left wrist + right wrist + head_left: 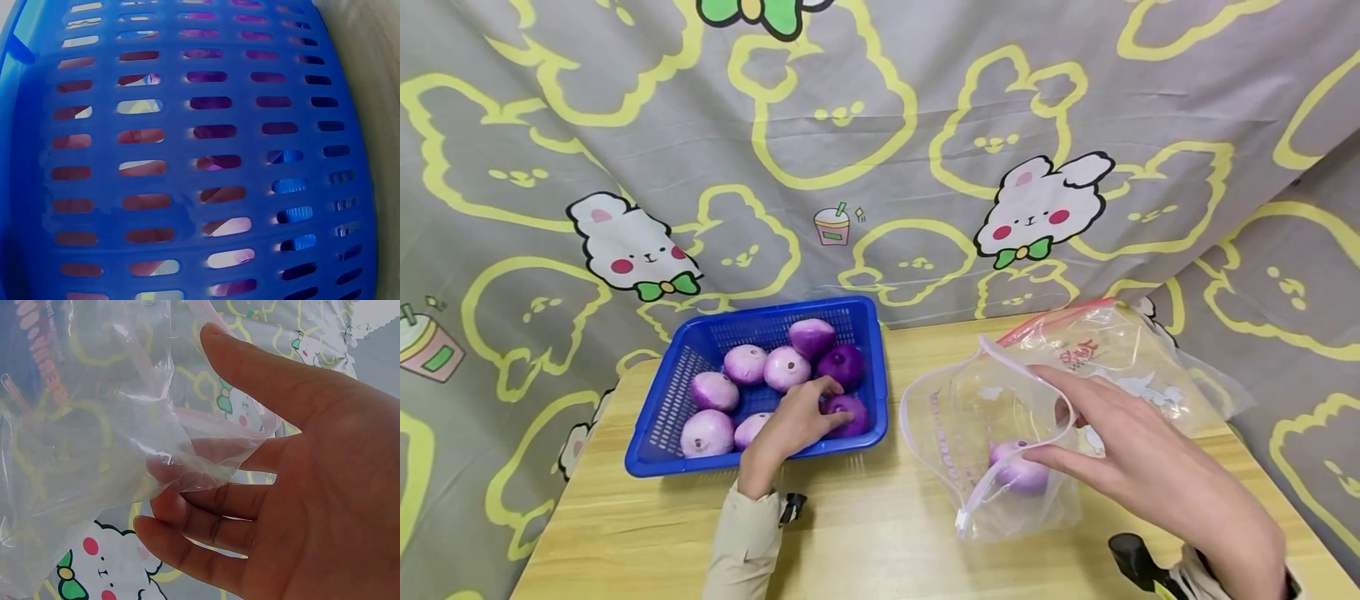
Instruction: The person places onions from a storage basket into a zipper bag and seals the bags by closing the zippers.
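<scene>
Inside the blue basket (658, 400), my left hand (797, 421) grips a dark purple onion (852, 417) at the front right corner, thumb and fingers on either side of it. Paler onions (787, 368) lie around it. The left wrist view is filled by the slotted basket wall (169, 178), and the hand is hidden there. To the right, a clear zip bag (947, 417) stands with its mouth spread wide. My right hand (1138, 446) holds the bag by its rim, fingers curled at the edge and thumb apart from them. One onion (1024, 473) sits inside the bag.
Behind my right hand another clear bag (1120, 358) with a red zip strip lies flat on the wooden table (865, 533). A grey patterned curtain (917, 133) hangs along the table's back edge and sides. The zip bag's slider (961, 521) is at its front corner.
</scene>
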### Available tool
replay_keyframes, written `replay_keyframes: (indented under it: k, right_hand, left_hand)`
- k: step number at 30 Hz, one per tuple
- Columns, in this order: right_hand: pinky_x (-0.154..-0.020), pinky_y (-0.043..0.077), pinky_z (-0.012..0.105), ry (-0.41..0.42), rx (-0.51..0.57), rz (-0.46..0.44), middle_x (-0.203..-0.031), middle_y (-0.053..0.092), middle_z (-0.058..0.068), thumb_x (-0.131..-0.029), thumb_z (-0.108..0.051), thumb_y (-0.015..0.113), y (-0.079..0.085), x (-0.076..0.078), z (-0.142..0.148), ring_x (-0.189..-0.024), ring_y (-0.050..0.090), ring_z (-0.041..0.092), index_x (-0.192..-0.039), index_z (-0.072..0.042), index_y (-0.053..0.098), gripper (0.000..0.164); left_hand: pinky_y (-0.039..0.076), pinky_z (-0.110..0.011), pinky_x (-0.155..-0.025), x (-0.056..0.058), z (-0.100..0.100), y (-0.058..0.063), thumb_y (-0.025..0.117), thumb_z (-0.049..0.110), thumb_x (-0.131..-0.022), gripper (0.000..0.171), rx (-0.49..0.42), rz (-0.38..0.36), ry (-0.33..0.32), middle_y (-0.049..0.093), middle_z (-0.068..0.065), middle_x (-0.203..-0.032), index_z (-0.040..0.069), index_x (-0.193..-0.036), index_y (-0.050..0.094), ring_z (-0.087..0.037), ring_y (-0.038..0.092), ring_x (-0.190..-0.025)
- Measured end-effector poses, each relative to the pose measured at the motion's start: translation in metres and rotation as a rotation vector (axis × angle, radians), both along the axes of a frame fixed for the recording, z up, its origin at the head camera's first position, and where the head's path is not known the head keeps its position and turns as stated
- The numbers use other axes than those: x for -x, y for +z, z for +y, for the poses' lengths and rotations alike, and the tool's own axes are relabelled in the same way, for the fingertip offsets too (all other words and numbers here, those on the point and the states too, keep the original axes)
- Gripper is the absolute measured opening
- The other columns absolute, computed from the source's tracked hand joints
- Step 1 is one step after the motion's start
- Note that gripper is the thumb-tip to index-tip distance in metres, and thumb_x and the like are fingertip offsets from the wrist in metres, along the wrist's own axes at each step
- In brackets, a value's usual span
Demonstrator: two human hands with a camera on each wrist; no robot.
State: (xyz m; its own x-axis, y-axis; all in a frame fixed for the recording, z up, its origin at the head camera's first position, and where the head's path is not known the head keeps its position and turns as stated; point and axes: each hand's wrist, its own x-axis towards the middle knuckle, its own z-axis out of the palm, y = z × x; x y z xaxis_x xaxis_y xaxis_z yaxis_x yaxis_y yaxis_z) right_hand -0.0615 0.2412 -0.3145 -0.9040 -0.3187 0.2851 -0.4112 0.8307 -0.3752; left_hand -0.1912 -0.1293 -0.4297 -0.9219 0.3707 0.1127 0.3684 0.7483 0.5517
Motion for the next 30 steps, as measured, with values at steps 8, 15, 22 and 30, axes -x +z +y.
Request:
replay_keyframes:
  k: [8,15,22,30]
  right_hand:
    - [-0.073,0.045,0.033,0.005,-0.020,0.020,-0.089,0.052,-0.017,-0.083,-0.050,0.077,-0.002,0.002,-0.001,-0.082,0.050,0.003,-0.145,-0.030,0.046,0.072]
    - [-0.071,0.045,0.031,-0.006,-0.007,0.014,-0.088,0.053,-0.017,-0.082,-0.048,0.078,-0.001,0.001,-0.002,-0.082,0.050,0.002,-0.147,-0.029,0.045,0.075]
    - [-0.072,0.045,0.031,-0.003,-0.005,0.025,-0.088,0.052,-0.017,-0.082,-0.047,0.079,-0.001,0.001,-0.001,-0.082,0.050,0.002,-0.147,-0.030,0.044,0.076]
    - [-0.071,0.044,0.032,-0.012,-0.020,0.000,-0.088,0.052,-0.016,-0.083,-0.050,0.076,0.000,0.000,-0.001,-0.082,0.050,0.004,-0.148,-0.031,0.043,0.075]
  left_hand:
    - [0.051,-0.043,-0.085,-0.001,-0.001,0.003,0.082,0.020,-0.082,0.035,-0.027,0.025,-0.011,0.071,-0.011,-0.101,0.000,-0.107,0.068,-0.027,0.066,-0.092]
    - [0.050,-0.044,-0.089,-0.001,-0.006,0.007,0.082,0.022,-0.083,0.040,-0.027,0.003,0.019,0.070,-0.011,-0.106,0.001,-0.113,0.067,-0.028,0.065,-0.095]
    - [0.050,-0.045,-0.091,-0.001,-0.009,0.010,0.081,0.021,-0.084,0.041,-0.032,0.007,0.023,0.069,-0.012,-0.110,0.000,-0.115,0.066,-0.029,0.064,-0.100]
    - [0.051,-0.045,-0.089,-0.002,-0.010,0.012,0.082,0.021,-0.083,0.040,-0.049,0.019,0.022,0.070,-0.012,-0.109,0.001,-0.114,0.066,-0.028,0.064,-0.099]
